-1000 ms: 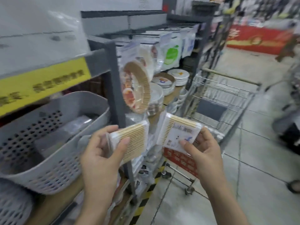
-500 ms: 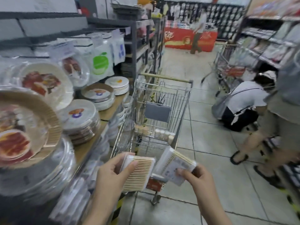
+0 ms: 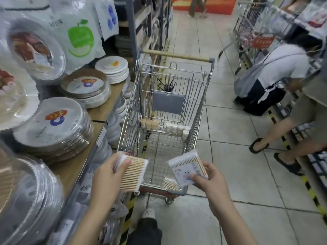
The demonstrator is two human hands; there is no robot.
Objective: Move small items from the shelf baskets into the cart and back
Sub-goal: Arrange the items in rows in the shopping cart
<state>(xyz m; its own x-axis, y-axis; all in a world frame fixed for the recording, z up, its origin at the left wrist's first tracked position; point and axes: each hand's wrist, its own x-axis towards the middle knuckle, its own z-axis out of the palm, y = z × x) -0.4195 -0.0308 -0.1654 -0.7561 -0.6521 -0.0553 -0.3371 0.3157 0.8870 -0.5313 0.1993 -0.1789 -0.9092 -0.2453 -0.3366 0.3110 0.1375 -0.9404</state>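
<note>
Each hand pinches a swab pack (image 3: 133, 172) (edges protruding) over cart (image 3: 198, 110).

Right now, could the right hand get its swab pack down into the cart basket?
Probably yes. The right hand grips its swab pack just over the cart basket's open near end, and nothing lies between them.
</note>
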